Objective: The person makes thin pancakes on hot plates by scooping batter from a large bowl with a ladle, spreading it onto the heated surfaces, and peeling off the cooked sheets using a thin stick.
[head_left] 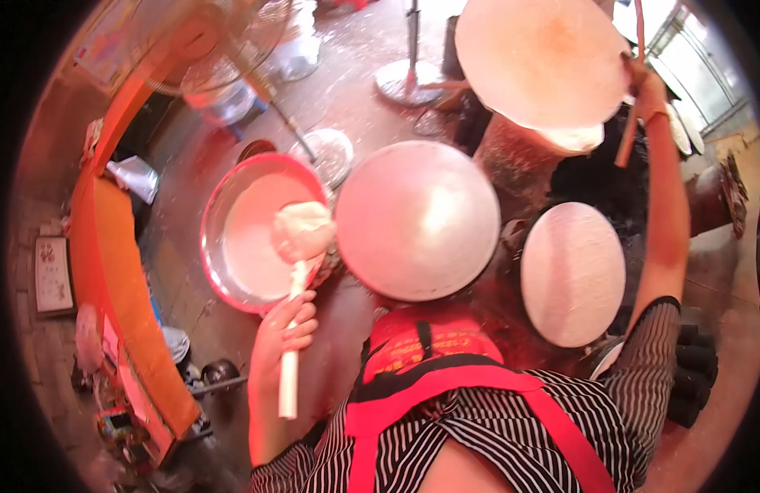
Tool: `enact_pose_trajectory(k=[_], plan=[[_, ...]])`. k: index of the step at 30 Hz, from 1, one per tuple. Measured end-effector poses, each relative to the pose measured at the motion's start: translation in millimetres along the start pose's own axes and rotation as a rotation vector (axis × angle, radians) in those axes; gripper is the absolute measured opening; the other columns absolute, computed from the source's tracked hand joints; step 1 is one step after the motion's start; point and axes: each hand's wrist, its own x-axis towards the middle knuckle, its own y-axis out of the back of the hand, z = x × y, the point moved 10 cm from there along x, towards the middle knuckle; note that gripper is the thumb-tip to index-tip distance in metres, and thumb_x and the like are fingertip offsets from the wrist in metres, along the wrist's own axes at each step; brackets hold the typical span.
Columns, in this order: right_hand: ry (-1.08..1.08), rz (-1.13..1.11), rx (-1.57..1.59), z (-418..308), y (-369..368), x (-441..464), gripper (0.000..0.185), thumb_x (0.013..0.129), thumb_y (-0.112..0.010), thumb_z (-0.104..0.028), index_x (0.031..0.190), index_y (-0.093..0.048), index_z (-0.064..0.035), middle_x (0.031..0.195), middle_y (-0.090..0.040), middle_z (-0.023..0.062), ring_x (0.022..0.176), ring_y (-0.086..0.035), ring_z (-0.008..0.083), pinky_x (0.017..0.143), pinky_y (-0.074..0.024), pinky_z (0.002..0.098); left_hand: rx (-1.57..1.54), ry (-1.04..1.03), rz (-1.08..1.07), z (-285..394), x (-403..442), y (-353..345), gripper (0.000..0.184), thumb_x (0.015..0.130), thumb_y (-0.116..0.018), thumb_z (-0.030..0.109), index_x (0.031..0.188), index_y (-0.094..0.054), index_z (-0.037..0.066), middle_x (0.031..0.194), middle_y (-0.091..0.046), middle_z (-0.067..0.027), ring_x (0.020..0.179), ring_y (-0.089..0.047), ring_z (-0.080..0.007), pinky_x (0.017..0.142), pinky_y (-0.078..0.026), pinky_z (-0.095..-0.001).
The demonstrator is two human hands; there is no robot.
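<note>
My left hand (288,326) is wrapped round the pale handle of a ladle (293,283). The ladle's bowl, coated in creamy batter, is over the right side of a red-rimmed basin (209,238) that contains more of the pale liquid. At the upper right, my right hand (647,89) is closed on a thin wooden stick (628,144), beside the edge of a large pale disc (540,57) with a brownish middle. Whether that hand also touches the disc is unclear. Between my arms is a shiny round metal plate (417,220).
A white-topped round surface (573,275) stands at the right, near my right arm. On the left are a fan (203,37) and an orange curved panel (121,287). A pole on a round base (411,82) rises behind the metal plate.
</note>
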Motion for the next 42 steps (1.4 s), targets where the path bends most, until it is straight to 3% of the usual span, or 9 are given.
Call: enact_pose_trajectory(k=[11,13,19,21,25,29,31,37,42], plan=[[-0.523,0.7,0.089,396,49,-20,0.028,0.084,-0.074,-0.029,0.08,-0.067,-0.0027,0.068,-0.064,0.0089,0.057,-0.059,0.0214,0.055,-0.0472,0.0372,-0.001,-0.167,0.132,-36,14,-126,0.024,0.104,-0.041,0.011,0.12,-0.043,-0.007,0.078,-0.039,-0.0032,0.05,-0.033,-0.0043,0.035,-0.03,-0.0163],[-0.556,0.644,-0.192,364,53,-42,0.041,0.083,-0.071,-0.032,0.105,-0.07,0.0028,0.097,-0.072,0.0213,0.084,-0.071,0.0315,0.075,-0.0534,0.0405,0.037,-0.174,0.159,-41,13,-137,0.024,0.104,-0.041,0.01,0.121,-0.043,-0.007,0.079,-0.039,-0.0033,0.05,-0.033,-0.0042,0.035,-0.03,-0.0164],[-0.295,0.781,-0.272,315,67,-72,0.034,0.087,-0.071,-0.031,0.103,-0.067,-0.0005,0.084,-0.07,0.0153,0.068,-0.067,0.0285,0.061,-0.0516,0.04,0.477,-0.156,0.139,-63,18,-180,0.026,0.1,-0.048,0.011,0.125,-0.044,0.003,0.079,-0.041,-0.0004,0.048,-0.033,-0.0031,0.037,-0.028,-0.0163],[-0.469,0.532,0.507,310,27,-114,0.018,0.095,-0.063,-0.025,0.104,-0.062,-0.0101,0.061,-0.043,-0.0026,0.041,-0.036,0.0076,0.035,-0.027,0.0254,0.624,-0.119,0.097,-73,31,-190,0.029,0.099,-0.051,0.013,0.125,-0.043,0.004,0.08,-0.043,0.0003,0.045,-0.034,-0.0032,0.036,-0.029,-0.0176],[-0.689,-0.176,0.616,259,-35,-258,0.034,0.093,-0.063,-0.038,0.115,-0.057,-0.0126,0.063,-0.045,-0.0037,0.041,-0.035,0.0059,0.035,-0.0267,0.0241,1.104,0.025,0.046,-90,115,-159,0.028,0.093,-0.057,0.015,0.117,-0.049,0.003,0.06,-0.042,0.0038,0.04,-0.038,-0.0049,0.035,-0.03,-0.0212],[-0.815,-0.197,0.473,230,-77,-453,0.03,0.098,-0.056,-0.033,0.117,-0.061,-0.0106,0.07,-0.052,-0.0039,0.047,-0.044,0.0062,0.041,-0.0324,0.0223,1.693,-0.723,-0.176,-84,234,-140,0.019,0.082,-0.065,0.016,0.091,-0.061,0.0,0.061,-0.057,-0.0138,0.048,-0.058,-0.0252,0.047,-0.045,-0.0383],[-0.074,-0.055,-0.103,195,-77,-502,0.034,0.098,-0.057,-0.026,0.126,-0.058,-0.0073,0.085,-0.062,0.007,0.061,-0.058,0.0207,0.054,-0.0483,0.0365,1.788,-1.0,-0.144,-79,258,-134,0.019,0.08,-0.065,0.018,0.09,-0.061,0.002,0.079,-0.062,-0.0233,0.076,-0.064,-0.0408,0.066,-0.048,-0.0488],[-0.082,-0.047,-0.886,138,-119,-652,0.028,0.093,-0.059,-0.023,0.119,-0.064,-0.0144,0.085,-0.057,0.0149,0.072,-0.062,0.035,0.062,-0.0504,0.0424,1.764,-1.446,-0.024,-19,210,-154,0.008,0.077,-0.063,0.01,0.072,-0.058,0.006,0.082,-0.063,-0.0161,0.078,-0.063,-0.0393,0.065,-0.047,-0.0488],[-0.211,0.022,-0.704,154,-146,-680,0.042,0.095,-0.055,-0.029,0.135,-0.055,-0.0198,0.099,-0.063,0.0188,0.085,-0.063,0.0416,0.075,-0.0515,0.0488,1.733,-1.559,-0.091,39,151,-139,0.006,0.075,-0.061,0.007,0.08,-0.064,0.007,0.085,-0.062,-0.0139,0.081,-0.062,-0.0367,0.068,-0.048,-0.0477]])
